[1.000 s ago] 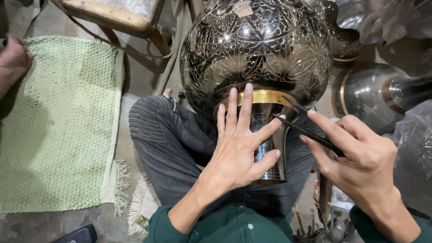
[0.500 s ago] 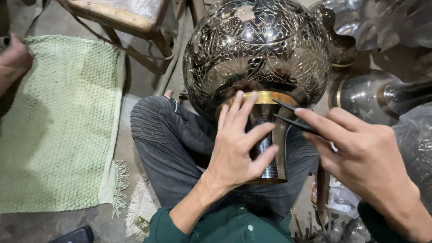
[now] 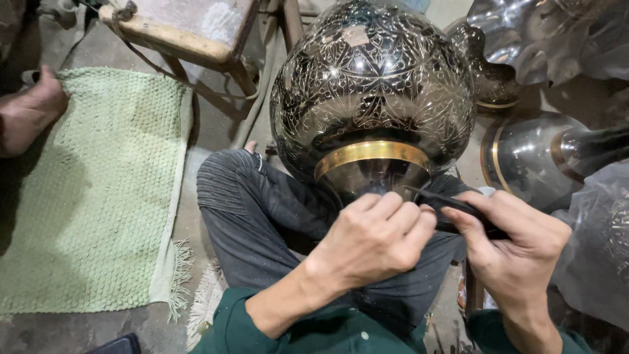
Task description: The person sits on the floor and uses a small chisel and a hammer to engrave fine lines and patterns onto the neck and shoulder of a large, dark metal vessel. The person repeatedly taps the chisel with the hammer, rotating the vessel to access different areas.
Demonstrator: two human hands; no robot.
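Head camera, steeply downward, close over lap.

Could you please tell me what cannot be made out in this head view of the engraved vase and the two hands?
- Neck of the vase: hidden behind the left hand.
- Rear end of the dark tool: buried in the right hand.
- Person at the left edge: only a hand shows, the rest cut off.
- Wooden stool: cut by the top edge.
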